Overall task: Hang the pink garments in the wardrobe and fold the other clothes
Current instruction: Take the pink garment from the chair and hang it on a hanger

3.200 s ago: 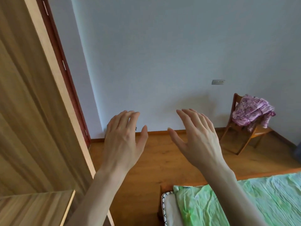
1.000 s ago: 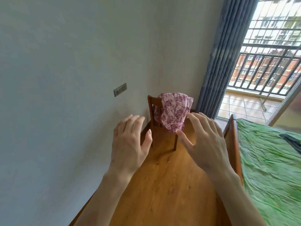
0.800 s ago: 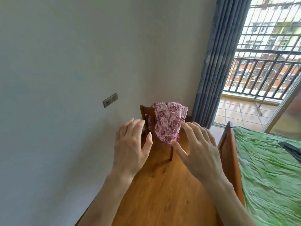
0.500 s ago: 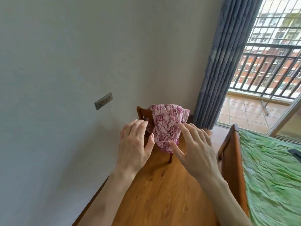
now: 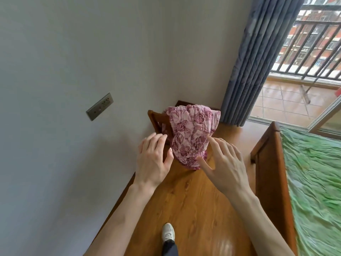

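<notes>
A pink garment with a dark rose print lies draped over a wooden chair that stands against the white wall. My left hand is stretched out in front of me, fingers straight and apart, just left of the garment and holding nothing. My right hand reaches forward with spread fingers, its fingertips in front of the garment's lower right part. Whether either hand touches the cloth I cannot tell.
A bed with a wooden footboard and green crumpled sheet fills the right side. A blue curtain hangs beside the glass balcony door. A wall socket plate sits left of the chair. My shoe is on the wooden floor.
I have turned from the wardrobe and walked along the wall toward the chair. The pink garment is now much nearer, and both open hands have come right up to it.
</notes>
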The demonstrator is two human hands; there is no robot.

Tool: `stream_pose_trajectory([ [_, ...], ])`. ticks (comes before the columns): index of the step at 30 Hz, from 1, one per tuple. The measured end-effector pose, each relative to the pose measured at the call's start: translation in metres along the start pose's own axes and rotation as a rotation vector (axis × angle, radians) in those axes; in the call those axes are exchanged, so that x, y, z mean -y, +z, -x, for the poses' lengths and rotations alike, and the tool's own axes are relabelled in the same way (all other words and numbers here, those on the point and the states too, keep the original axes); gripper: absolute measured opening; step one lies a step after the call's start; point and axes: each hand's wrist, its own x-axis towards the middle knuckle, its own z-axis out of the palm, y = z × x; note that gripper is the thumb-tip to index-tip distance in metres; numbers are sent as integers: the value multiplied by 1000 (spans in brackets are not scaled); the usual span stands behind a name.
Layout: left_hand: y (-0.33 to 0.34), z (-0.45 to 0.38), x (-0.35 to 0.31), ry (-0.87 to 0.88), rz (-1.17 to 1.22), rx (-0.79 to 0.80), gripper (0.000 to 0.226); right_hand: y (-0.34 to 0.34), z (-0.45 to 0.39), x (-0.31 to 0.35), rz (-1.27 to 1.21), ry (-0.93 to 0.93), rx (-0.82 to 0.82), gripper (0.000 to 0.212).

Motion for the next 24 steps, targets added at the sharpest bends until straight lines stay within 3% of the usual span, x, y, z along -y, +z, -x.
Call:
stream_pose_trajectory([
  [15, 188, -75, 90, 1, 78, 348, 47, 163, -60, -33, 59, 215, 297, 74],
  [21, 252, -77, 95, -237, 185, 507, 49, 224, -76, -45, -45, 327, 429, 72],
  [24, 283, -78, 97, -323, 278, 522, 45, 256, -84, -50, -248, 475, 494, 72],
])
